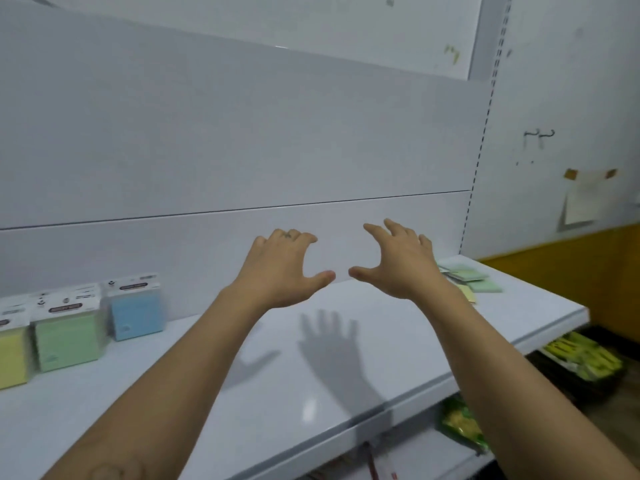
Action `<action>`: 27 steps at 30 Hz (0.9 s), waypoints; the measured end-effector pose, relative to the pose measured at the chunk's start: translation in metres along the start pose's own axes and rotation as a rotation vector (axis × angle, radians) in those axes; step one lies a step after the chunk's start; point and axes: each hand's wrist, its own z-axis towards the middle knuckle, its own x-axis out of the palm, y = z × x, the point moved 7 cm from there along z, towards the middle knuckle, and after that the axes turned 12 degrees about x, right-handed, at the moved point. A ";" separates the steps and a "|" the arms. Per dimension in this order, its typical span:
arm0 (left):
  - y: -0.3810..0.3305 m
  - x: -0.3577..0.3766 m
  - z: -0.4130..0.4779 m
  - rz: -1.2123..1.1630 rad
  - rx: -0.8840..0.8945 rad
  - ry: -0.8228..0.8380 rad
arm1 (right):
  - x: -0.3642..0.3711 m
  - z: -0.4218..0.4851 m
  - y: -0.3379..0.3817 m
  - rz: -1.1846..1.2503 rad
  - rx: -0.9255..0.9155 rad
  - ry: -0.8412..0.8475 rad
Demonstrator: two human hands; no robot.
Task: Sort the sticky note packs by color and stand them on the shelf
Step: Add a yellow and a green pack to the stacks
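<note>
My left hand [280, 268] and right hand [401, 261] hover over the white metal shelf [311, 393], fingers [375, 230] spread and holding nothing. My worry is the loose heap of pale green and yellow sticky note packs [474, 282] at its right end, overlapping near the edge, where a hasty grab could take two colours or slide one off. Those lie flat at mixed angles, while the yellow wrapped pack [12, 355], green wrapped pack [67, 341] and blue wrapped pack [136, 313] far left stand upright, long axis vertical, faces toward me.
</note>
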 end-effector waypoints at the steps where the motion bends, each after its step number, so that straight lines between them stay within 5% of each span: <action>1: -0.011 0.005 0.006 -0.004 0.005 0.007 | -0.002 0.001 -0.015 0.005 0.011 0.003; 14: -0.130 0.060 0.064 -0.043 0.083 0.063 | -0.026 0.006 -0.180 0.000 0.141 0.001; 27: -0.156 0.115 0.092 -0.080 0.150 0.162 | 0.008 0.015 -0.244 -0.034 0.265 0.098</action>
